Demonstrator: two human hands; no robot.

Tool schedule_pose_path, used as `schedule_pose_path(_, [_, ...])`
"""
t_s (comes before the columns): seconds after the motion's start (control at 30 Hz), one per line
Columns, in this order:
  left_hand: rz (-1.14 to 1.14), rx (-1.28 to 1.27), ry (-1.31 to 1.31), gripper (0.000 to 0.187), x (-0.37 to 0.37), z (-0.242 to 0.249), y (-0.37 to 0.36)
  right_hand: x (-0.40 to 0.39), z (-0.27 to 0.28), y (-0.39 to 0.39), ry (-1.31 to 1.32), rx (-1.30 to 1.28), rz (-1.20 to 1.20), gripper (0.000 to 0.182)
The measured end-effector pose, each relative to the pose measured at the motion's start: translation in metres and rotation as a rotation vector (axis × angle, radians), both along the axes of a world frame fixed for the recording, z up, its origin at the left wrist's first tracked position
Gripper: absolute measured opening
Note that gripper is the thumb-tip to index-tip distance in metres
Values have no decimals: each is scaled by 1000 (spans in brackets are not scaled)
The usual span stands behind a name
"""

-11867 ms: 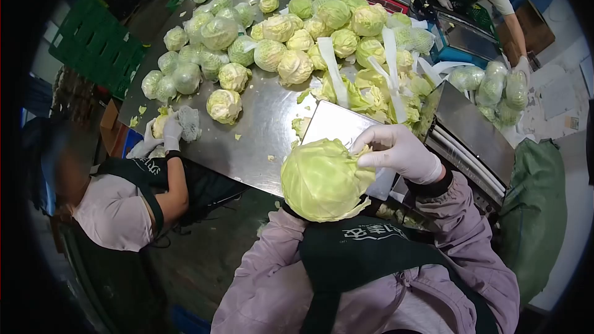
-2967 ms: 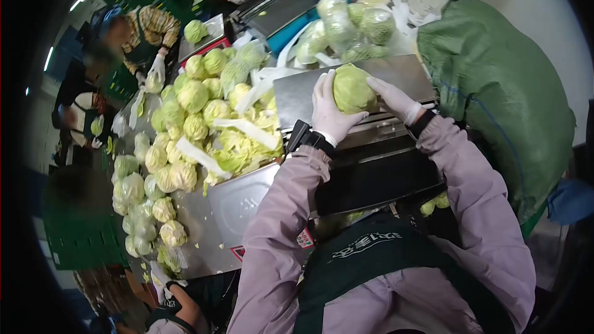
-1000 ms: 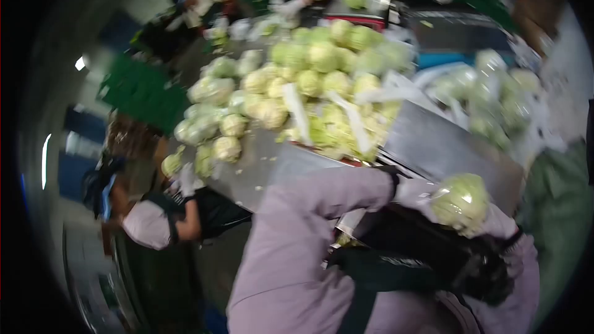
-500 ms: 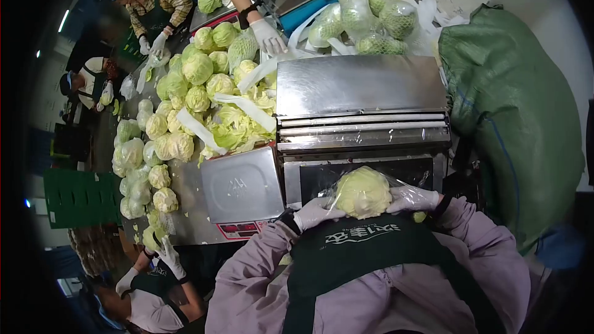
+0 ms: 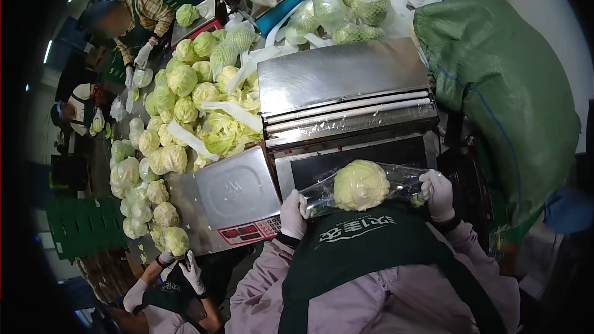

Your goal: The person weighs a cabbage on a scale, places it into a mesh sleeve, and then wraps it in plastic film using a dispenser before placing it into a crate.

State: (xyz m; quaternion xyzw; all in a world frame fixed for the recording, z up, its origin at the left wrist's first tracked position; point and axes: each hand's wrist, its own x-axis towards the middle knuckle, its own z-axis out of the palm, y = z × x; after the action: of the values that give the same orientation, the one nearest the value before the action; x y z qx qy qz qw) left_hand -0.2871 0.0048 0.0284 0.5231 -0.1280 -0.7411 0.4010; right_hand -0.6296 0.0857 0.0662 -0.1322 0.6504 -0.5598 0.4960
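Note:
A pale green cabbage [image 5: 361,185] lies on clear plastic film [image 5: 402,176] in front of my apron, at the near edge of the wrapping machine [image 5: 346,86]. My left hand [image 5: 294,213], in a white glove, is closed on the film's left end. On the other side my right hand [image 5: 438,194], also gloved, grips the film's right end. The film is stretched out to both sides of the cabbage. Behind it is the machine's black plate [image 5: 359,156].
A scale [image 5: 238,188] stands left of the machine, beside heaped cabbages [image 5: 182,80] and loose leaves [image 5: 229,130]. Net-wrapped produce [image 5: 334,9] sits behind the machine. A large green sack [image 5: 495,86] bulges at the right. Several co-workers handle things around the table.
My hands have moved apart from beside the cabbage, pulling the film out to both sides. At the back, a co-worker's gloved hand has lifted away from the cabbages.

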Motion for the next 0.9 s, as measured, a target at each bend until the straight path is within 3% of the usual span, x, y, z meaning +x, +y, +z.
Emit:
schedule_pose_path(0.03, [-5, 5, -1, 36, 4, -4, 2, -7, -15, 7, -1, 5, -5, 27])
schedule_pose_path(0.13, [-237, 343, -115, 29, 17, -38, 7, -20, -86, 30, -421, 202, 193, 18])
schedule_pose_path(0.17, [-416, 279, -19, 26, 22, -58, 11, -20, -104, 32, -581, 245, 264, 14])
schedule_pose_path(0.23, [-607, 321, -265, 22, 10, -124, 18, 6, -94, 16, 535, 5, 1017, 8])
schedule_pose_path(0.3, [-817, 245, -258, 19, -18, -149, 19, 32, -105, 0, 297, -73, 1194, 25])
schedule_pose_path(0.37, [-1119, -1116, -495, 24, -20, -177, 27, 40, -129, -10, 329, -3, 1310, 29])
schedule_pose_path(0.43, [-1077, -1071, -376, 24, -36, -146, 23, 51, -123, -13, -295, -22, 1189, 30])
schedule_pose_path(0.5, [-1487, -1147, -815, 23, -44, -86, 7, 62, -103, -17, -893, -38, 1001, 31])
schedule_pose_path(0.53, [-1320, -1172, -869, 22, -42, -85, 9, 67, -91, -23, -1179, -55, 876, 32])
schedule_pose_path(0.57, [-1063, -1412, -733, 19, -44, -47, -3, 72, -78, -21, -1459, -81, 710, 33])
schedule_pose_path(0.6, [-1006, -1251, -431, 19, -44, -33, -10, 74, -49, -26, -862, -168, 841, 32])
schedule_pose_path(0.63, [-787, -959, -365, 19, -50, -12, -7, 85, -50, -33, -802, 42, 828, 30])
schedule_pose_path(0.67, [-699, -897, -413, 22, -53, 1, -9, 92, -46, -38, -677, -357, 1033, 29])
schedule_pose_path(0.7, [-628, -912, -266, 29, -62, 29, -14, 100, -44, -38, -674, -356, 1070, 31])
schedule_pose_path(0.73, [-728, -1183, -431, 40, -59, 45, -25, 95, -4, -42, -145, -598, 1179, 37])
schedule_pose_path(0.77, [-802, -1155, -400, 50, -64, 69, -27, 107, -16, -34, -337, -571, 1051, 41])
schedule_pose_path(0.83, [-1150, -1144, -64, 62, -55, 73, -34, 118, -14, -27, -634, -314, 974, 39])
schedule_pose_path(0.9, [-1373, -932, 124, 66, -51, 85, -28, 129, -2, -17, -796, -149, 820, 39])
